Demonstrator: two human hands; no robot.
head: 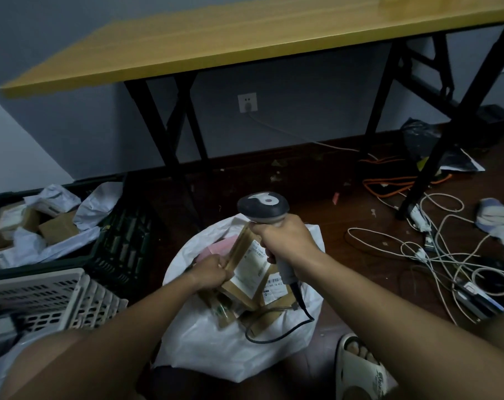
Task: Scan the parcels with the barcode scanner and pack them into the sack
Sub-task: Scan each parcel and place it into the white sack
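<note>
Step in hand, by my read: the parcel (246,264) looks scanned or about to be, and it goes down into the sack (233,350) next. To do it well, turn the white label face toward the scanner (263,210) head, confirm the read, then lower the box edge-first into the open mouth beside the parcels already inside, without snagging the scanner's black cord (276,327) that loops over the sack's front. Left hand (209,272) grips the brown cardboard parcel at its left long edge, fingers (220,265) curled round that edge, thumb side on top. Parcel stands tilted on end, label facing right and up, directly over the sack opening, its lower corner touching or just above other boxes; cannot tell which. Right hand (282,241) is wrapped round the scanner handle, head pointing away from the camera, just right of the parcel's top corner and near touching it. More unscanned parcels sit in the dark crate (121,241) at left; white crate (57,295) in front of it. Sack sits on the floor between the person's knees, worktop (245,44) beyond carries none of the task's things.
</note>
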